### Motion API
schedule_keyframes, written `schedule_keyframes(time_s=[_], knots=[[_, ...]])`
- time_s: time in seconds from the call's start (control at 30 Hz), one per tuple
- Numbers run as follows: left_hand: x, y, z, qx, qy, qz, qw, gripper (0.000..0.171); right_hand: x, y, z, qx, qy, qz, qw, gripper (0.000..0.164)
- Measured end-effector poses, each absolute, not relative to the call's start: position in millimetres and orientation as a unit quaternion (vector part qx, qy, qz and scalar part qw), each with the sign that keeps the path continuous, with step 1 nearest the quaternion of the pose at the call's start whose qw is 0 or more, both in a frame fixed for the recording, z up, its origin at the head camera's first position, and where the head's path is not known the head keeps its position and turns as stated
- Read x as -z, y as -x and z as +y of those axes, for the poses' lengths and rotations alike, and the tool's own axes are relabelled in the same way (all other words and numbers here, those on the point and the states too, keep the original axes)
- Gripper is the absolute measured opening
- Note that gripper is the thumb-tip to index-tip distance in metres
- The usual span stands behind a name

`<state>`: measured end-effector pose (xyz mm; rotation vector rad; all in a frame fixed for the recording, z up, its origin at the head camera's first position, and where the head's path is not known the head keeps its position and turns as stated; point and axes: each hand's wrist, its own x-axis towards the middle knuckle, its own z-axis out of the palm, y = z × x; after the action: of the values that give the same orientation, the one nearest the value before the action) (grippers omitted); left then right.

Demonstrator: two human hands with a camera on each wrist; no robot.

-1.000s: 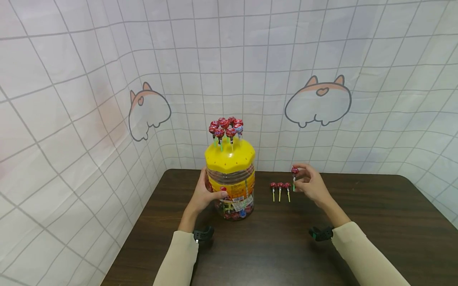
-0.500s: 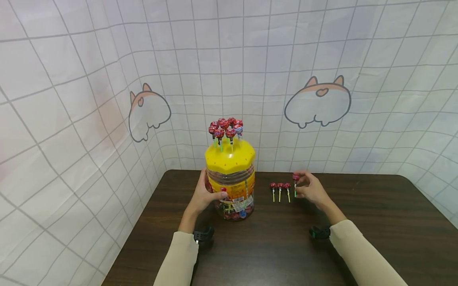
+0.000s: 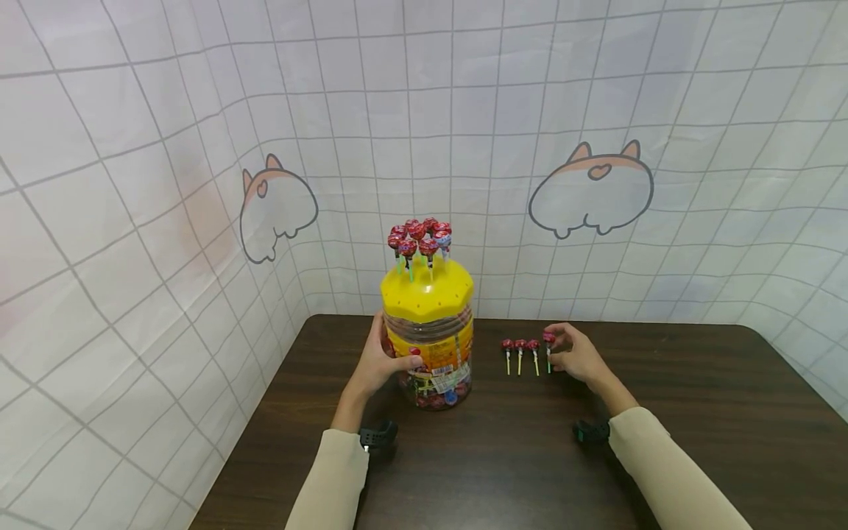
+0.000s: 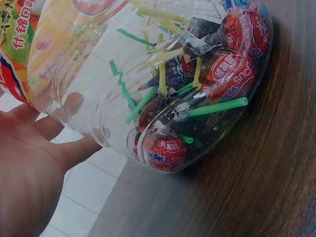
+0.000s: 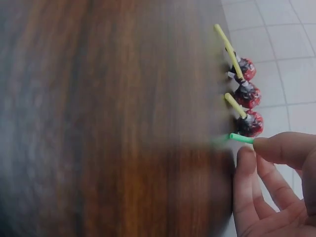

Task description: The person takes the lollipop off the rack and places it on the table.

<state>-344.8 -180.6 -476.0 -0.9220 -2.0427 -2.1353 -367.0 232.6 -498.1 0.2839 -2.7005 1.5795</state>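
Observation:
In the head view my left hand grips the side of a clear plastic candy jar, its thumb across the front label. The left wrist view shows fingers of that hand against the jar wall, with wrapped lollipops inside. Several red-wrapped lollipops stand upright in the yellow lid. To the right, my right hand pinches a lollipop by its green stick, low over the table. Three lollipops with yellow sticks lie in a row just left of it, heads away from me.
The dark wood table ends at a back edge in front of a white gridded cloth. The jar stands left of the row of lollipops.
My right hand has come down toward the table with the lollipop, slightly nearer to me, alongside the row. The left hand and jar have stayed in place.

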Motion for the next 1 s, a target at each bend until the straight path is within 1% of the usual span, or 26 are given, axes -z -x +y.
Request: schedule_keyframes(time_s=[0.23, 0.8, 1.0], knots=[[474.1, 343.5, -181.1, 0.691, 0.29, -0.662, 0.024, 0.097, 498.7, 368.1, 236.0, -0.446, -0.095, -0.89, 0.021, 0.054], [474.7, 343.4, -181.5, 0.686, 0.29, -0.667, 0.025, 0.096, 502.9, 367.7, 240.4, -0.412, -0.088, -0.907, 0.023, 0.052], [475.8, 344.5, -181.4, 0.685, 0.291, -0.668, 0.028, 0.095, 501.6, 367.4, 240.2, -0.392, -0.08, -0.916, 0.017, 0.044]])
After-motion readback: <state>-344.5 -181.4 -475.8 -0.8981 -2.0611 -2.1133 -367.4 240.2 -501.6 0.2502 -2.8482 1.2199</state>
